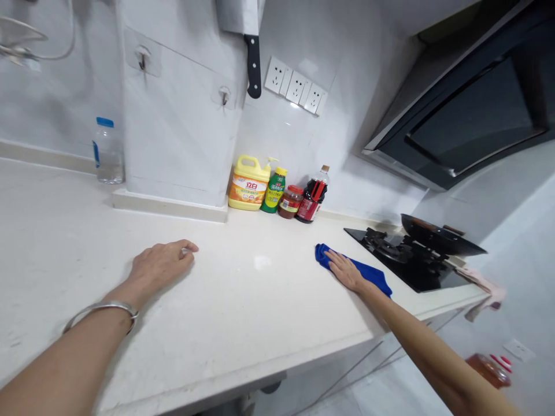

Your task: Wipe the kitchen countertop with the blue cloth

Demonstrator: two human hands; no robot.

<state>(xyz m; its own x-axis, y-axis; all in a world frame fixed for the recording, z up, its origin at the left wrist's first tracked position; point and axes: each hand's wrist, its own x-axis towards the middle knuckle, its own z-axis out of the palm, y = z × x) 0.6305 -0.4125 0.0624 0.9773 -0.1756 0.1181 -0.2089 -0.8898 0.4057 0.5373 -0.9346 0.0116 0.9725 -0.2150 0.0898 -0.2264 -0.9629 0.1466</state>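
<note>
My right hand (346, 270) lies flat, fingers stretched, on a blue cloth (368, 273) spread on the white countertop (243, 300) just left of the gas stove. My left hand (161, 266) rests on the bare countertop further left, fingers loosely curled downward, holding nothing; a silver bangle (102, 311) circles its wrist.
A black gas stove (403, 257) with a dark wok (437, 236) sits at the right. Against the wall stand a yellow detergent jug (247, 184), a green bottle (274, 190), a red jar (290, 202) and a dark sauce bottle (313, 201). A water bottle (107, 151) stands left; a knife (252, 58) hangs above.
</note>
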